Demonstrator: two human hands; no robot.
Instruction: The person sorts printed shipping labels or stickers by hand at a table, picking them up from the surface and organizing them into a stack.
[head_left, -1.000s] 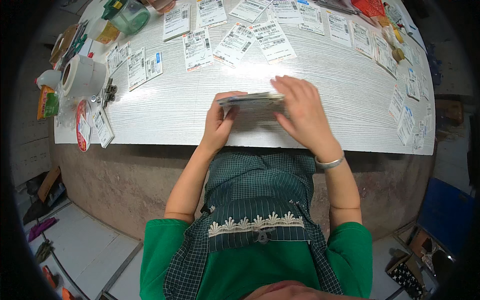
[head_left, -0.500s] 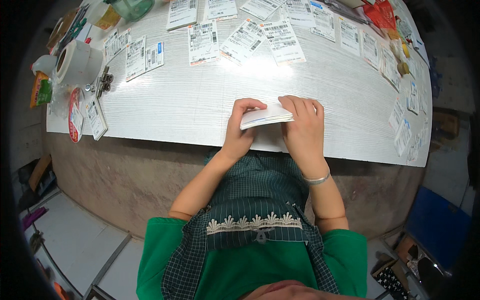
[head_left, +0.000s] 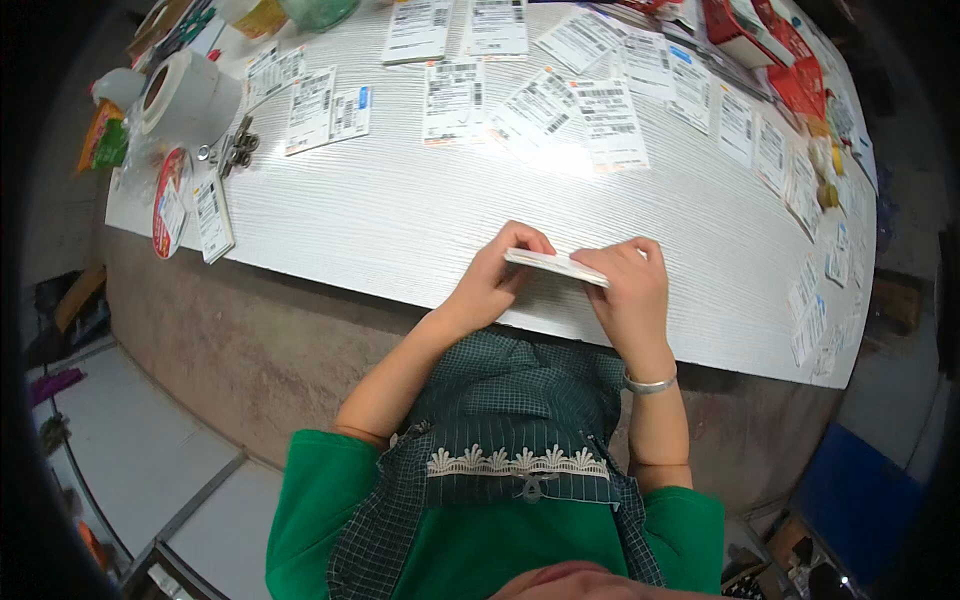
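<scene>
Now the white paper stack (head_left: 556,266) is seen nearly edge-on between the fingers: its left end is pinched by the left hand (head_left: 490,280), its right end gripped by the right hand (head_left: 635,297). With both ends held, the sheets are judged to be kept together and evened. Half a second earlier, more of its broad face was shown; a second earlier, the right fingers were spread. Beyond the fingers, printed labels (head_left: 454,104) are scattered; well to their left, a white roll (head_left: 205,100) is placed.
</scene>
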